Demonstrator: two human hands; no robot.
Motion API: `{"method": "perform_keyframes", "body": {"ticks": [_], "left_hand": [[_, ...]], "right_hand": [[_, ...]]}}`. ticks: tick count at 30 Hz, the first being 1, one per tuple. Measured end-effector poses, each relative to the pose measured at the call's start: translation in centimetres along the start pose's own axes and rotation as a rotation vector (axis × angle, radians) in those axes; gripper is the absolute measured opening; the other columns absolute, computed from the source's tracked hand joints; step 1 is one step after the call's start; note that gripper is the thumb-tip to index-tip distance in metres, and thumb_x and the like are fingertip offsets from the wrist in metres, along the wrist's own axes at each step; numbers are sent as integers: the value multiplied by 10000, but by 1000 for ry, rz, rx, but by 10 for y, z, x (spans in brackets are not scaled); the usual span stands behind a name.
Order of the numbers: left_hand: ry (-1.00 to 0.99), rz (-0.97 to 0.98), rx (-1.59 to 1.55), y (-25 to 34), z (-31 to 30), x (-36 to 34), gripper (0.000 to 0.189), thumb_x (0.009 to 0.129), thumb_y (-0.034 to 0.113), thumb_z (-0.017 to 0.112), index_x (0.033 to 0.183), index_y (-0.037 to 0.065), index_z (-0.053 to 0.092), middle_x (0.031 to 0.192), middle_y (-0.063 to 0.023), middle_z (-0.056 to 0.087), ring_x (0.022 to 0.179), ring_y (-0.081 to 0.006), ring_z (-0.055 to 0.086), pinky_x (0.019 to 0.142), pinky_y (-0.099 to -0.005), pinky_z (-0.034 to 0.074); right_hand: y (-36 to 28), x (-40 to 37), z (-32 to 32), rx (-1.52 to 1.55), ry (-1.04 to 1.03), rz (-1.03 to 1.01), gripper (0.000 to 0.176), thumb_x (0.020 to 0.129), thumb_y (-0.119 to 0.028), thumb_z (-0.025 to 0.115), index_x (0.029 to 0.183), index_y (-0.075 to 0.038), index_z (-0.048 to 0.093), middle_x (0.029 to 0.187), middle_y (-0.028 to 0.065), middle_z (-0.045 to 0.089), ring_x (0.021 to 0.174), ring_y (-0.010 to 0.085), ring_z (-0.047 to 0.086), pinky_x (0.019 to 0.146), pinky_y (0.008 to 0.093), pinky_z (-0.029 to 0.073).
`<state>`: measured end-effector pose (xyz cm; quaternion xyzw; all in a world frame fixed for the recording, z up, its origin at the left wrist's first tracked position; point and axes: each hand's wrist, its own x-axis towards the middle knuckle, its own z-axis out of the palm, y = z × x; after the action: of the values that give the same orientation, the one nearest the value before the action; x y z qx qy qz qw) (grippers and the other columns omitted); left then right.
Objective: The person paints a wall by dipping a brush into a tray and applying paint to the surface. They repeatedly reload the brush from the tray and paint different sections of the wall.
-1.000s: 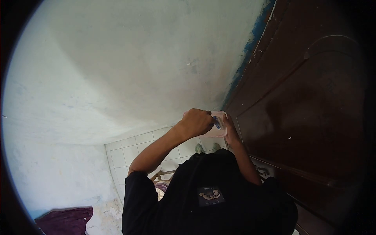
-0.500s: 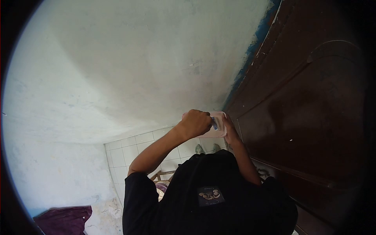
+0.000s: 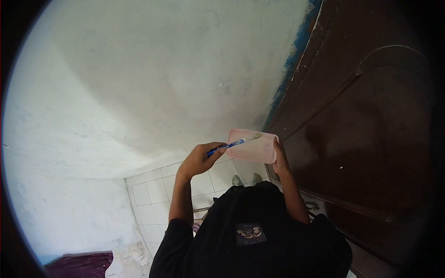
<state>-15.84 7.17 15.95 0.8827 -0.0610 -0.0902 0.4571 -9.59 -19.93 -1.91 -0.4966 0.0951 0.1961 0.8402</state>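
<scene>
Pinched in my left hand (image 3: 200,160) is a paintbrush (image 3: 235,143) with a blue handle. Its pale bristles point right, over the far side of a pink translucent plastic container (image 3: 250,153). My right hand (image 3: 280,160) grips the container by its right end, with the fingers at the rim. The container is held in front of my body, above the floor. Whether the bristles touch the container cannot be made out.
A pale, patchy wall (image 3: 162,69) rises ahead, with a blue strip (image 3: 288,69) beside a dark brown door (image 3: 371,120). White floor tiles (image 3: 199,185) and my feet (image 3: 237,180) show below. Purple cloth (image 3: 81,265) is at the lower left.
My left hand has moved left and slightly down, away from over the container, and the brush now shows fully. More of the container is visible.
</scene>
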Motion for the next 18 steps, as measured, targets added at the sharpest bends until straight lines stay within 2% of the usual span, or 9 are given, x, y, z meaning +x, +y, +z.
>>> {"method": "perform_keyframes", "body": {"ticks": [2, 3, 4, 6, 7, 10, 12, 14, 18], "left_hand": [[90, -103, -173, -6, 15, -7, 335, 962, 280, 552, 1088, -11, 657, 671, -67, 575, 593, -125, 451, 564, -295, 409], [99, -135, -213, -13, 22, -11, 388, 988, 333, 502, 1090, -8, 657, 627, 0, 479, 593, -88, 394, 536, -271, 357], [104, -134, -213, -27, 31, -14, 388, 988, 333, 502, 1090, -8, 657, 627, 0, 479, 593, -88, 394, 536, -271, 357], [163, -240, -420, -41, 45, -15, 432, 1005, 372, 453, 947, -2, 661, 618, 42, 407, 574, -74, 346, 517, -262, 310], [154, -245, -521, -31, 49, -18, 456, 1015, 395, 414, 814, 26, 589, 629, 69, 360, 568, -62, 304, 507, -247, 277], [119, -282, -739, -38, 70, -24, 416, 1012, 391, 426, 774, 61, 510, 640, 79, 331, 574, -56, 290, 514, -232, 267], [72, -250, -760, -44, 77, -25, 369, 1016, 379, 420, 830, 71, 500, 657, 69, 339, 575, -54, 283, 521, -221, 257], [41, -230, -1025, -44, 89, -24, 342, 1020, 361, 414, 848, 75, 491, 676, 54, 355, 574, -65, 290, 536, -219, 273], [11, -144, -1021, -31, 87, -15, 282, 1029, 314, 390, 990, 46, 474, 722, -4, 457, 632, -96, 442, 596, -227, 366]], "right_hand": [[-2, 0, -3, 5, 19, -21, 451, 977, -398, 480, 1297, -83, 433, 1223, 70, 534, 1170, 193, 513, 982, 347, 415], [-8, -2, 0, 18, 19, -31, 451, 978, -405, 477, 1287, -81, 418, 1213, 75, 523, 1157, 191, 514, 972, 347, 421], [-12, -3, 2, 32, 19, -41, 452, 979, -413, 475, 1276, -80, 403, 1203, 79, 511, 1145, 188, 515, 962, 348, 426], [-13, -1, 1, 29, 23, -51, 457, 978, -414, 477, 1278, -77, 400, 1204, 79, 511, 1148, 192, 514, 966, 350, 425], [-14, 1, 0, 25, 26, -65, 463, 977, -415, 478, 1280, -75, 397, 1204, 78, 511, 1151, 195, 513, 970, 353, 423], [-15, 3, -2, 44, 44, -67, 441, 980, -382, 482, 1300, -82, 435, 1240, 63, 531, 1182, 192, 505, 999, 350, 392], [-14, 4, -4, 38, 38, -69, 440, 980, -382, 483, 1298, -83, 437, 1238, 62, 532, 1180, 192, 506, 998, 349, 391], [-13, 6, -9, 33, 19, -78, 439, 979, -382, 484, 1297, -84, 439, 1237, 60, 533, 1178, 193, 507, 997, 348, 391], [-13, 6, -13, 46, 19, -78, 439, 976, -387, 488, 1293, -85, 447, 1233, 63, 535, 1174, 193, 508, 991, 348, 395]]}}
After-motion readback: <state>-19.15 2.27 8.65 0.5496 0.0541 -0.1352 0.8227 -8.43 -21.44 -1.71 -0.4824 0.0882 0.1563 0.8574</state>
